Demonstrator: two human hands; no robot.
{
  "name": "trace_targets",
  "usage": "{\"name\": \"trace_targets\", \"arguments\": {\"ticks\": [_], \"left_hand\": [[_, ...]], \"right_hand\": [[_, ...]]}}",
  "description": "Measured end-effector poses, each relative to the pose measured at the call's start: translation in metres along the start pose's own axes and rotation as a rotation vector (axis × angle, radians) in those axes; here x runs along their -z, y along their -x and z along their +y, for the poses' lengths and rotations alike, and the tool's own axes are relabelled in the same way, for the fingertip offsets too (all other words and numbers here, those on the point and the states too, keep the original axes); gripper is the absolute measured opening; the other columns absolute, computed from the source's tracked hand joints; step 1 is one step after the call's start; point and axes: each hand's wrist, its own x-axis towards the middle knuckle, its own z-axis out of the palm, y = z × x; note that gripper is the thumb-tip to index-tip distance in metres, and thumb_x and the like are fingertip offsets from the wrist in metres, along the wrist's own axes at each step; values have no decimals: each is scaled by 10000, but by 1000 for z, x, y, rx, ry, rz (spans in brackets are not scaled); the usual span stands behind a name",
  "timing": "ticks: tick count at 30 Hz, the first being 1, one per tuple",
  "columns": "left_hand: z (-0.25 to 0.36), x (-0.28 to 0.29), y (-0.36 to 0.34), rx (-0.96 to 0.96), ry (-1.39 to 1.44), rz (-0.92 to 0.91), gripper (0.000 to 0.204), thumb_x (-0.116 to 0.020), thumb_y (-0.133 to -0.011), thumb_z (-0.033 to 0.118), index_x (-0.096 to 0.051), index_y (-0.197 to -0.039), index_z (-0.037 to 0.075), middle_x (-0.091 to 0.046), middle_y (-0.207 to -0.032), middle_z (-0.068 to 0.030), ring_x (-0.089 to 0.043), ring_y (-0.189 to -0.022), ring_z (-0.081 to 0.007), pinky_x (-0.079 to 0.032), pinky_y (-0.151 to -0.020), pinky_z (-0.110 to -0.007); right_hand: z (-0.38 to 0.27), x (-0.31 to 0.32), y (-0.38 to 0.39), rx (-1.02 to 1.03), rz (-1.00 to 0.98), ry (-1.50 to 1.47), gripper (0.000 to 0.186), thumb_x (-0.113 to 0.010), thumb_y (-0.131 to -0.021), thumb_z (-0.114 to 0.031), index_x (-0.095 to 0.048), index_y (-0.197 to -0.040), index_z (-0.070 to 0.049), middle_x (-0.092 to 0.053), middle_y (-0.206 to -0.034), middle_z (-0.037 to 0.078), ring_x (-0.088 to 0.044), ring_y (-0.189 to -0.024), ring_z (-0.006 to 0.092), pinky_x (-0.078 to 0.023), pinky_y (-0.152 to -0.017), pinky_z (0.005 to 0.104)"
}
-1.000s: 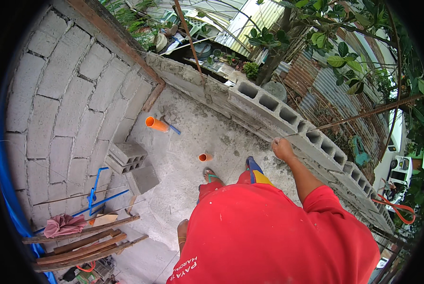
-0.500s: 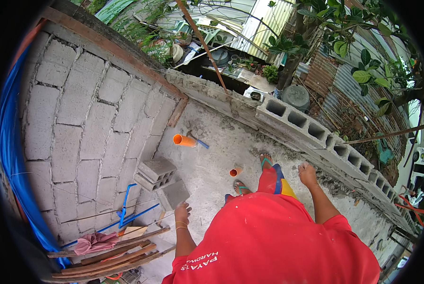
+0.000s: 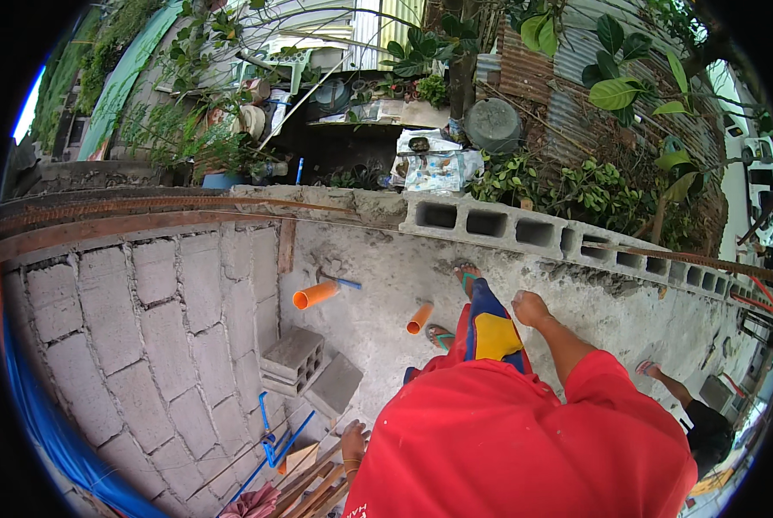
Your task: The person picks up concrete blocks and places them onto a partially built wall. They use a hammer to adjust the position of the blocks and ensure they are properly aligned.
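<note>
My left hand (image 3: 353,442) hangs low beside my red shirt, fingers loosely apart, with nothing visible in it. Close to it are grey concrete blocks (image 3: 292,357), wooden strips (image 3: 316,489) and blue pipes (image 3: 276,445). My right hand (image 3: 532,307) is held out over the concrete floor, its fingers curled in; whatever lies inside them, if anything, is hidden. Two orange pipes stick up from the floor, a wider one (image 3: 316,295) and a narrower one (image 3: 418,319) near my sandalled feet. A blue-handled tool (image 3: 345,282), apparently a hammer, lies behind the wider pipe.
A low wall of hollow blocks (image 3: 534,233) runs along the far side. On the left rises a block wall (image 3: 132,337) beside a blue tarp (image 3: 67,457). Rusty bars (image 3: 171,203) cross the wall top. Another person's sandalled foot (image 3: 648,369) shows at right.
My view has turned, so the far wall now lies more level. My right hand has swung forward and left; my left hand sits lower. Another person's leg has come into view at right.
</note>
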Motion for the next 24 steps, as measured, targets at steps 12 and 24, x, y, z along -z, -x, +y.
{"name": "trace_targets", "arguments": {"ticks": [12,24], "left_hand": [[101,-40,59,-103,-122,-16,524,-625,-956,215,-569,-1439,20,-713,-1220,-93,-693,-926,-207,-494,-734,-346],[126,-53,53,-288,-371,-70,288,-664,-908,182,-748,-1146,45,-683,-1317,-221,-638,-1216,-409,-518,-1037,-453]], "right_hand": [[-14,20,-12,-75,-110,-176,269,-650,-971,-287,-733,-1005,-34,-740,-1012,242,-709,-991,433,-562,-894,496],[30,-5,-11,-152,-139,-135,274,-632,-974,-297,-708,-1016,-37,-738,-1015,235,-705,-1009,430,-561,-902,504]]}}
